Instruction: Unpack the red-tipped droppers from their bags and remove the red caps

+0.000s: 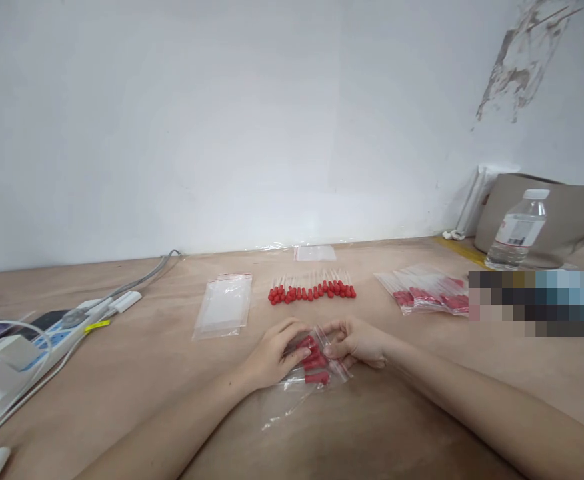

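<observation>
Between my two hands lies a clear zip bag with several red-tipped pieces inside, near the middle of the table. My left hand grips the bag's left side, its thumb over the red pieces. At the bag's zip edge, my right hand pinches the plastic between thumb and fingers. Just beyond my hands, a row of red-headed sticks lies with pale stems toward the wall. A stack of flat clear zip bags rests to the left. Filled bags with red pieces overlap at the right.
A power strip with plugs and cables runs along the left side. Another small clear bag lies by the wall. At the far right stand a water bottle and a grey-brown bag, with a blurred-out patch in front.
</observation>
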`<state>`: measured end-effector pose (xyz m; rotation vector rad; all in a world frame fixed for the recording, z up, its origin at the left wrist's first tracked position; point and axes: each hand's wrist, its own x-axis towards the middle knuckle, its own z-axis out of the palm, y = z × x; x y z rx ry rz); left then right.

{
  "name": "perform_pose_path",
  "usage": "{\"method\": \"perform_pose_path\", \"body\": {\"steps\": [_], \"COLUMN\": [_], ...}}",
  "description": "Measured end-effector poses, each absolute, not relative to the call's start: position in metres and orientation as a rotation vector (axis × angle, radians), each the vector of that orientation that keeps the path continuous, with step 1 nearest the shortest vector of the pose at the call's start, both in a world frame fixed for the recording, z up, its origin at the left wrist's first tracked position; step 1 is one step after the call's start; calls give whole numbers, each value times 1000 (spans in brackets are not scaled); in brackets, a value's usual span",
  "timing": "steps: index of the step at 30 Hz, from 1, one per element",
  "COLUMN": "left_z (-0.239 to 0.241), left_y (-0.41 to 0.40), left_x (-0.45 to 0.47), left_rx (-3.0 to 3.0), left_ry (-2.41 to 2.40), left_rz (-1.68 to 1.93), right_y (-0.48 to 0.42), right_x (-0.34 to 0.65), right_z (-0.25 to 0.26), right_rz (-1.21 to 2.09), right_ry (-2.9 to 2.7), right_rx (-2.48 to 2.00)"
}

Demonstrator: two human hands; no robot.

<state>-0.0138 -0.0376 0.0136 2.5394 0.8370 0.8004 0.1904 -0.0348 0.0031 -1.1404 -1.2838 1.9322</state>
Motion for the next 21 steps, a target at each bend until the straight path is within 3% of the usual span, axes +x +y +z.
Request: {"method": "perform_pose_path", "body": {"steps": [14,21], "left_z": [13,13], "left_y": [-26,-32], "left_x": [-4,1], "left_rx": [2801,2757], "left_ry": [438,532], "left_rz": [859,819], "right_y": [-42,-43], "right_x": [178,176], "right_z": [6,3], "right_rz": [1718,1683], "right_ry": [-1366,-1370], "right_rx": [-1157,-1114]}}
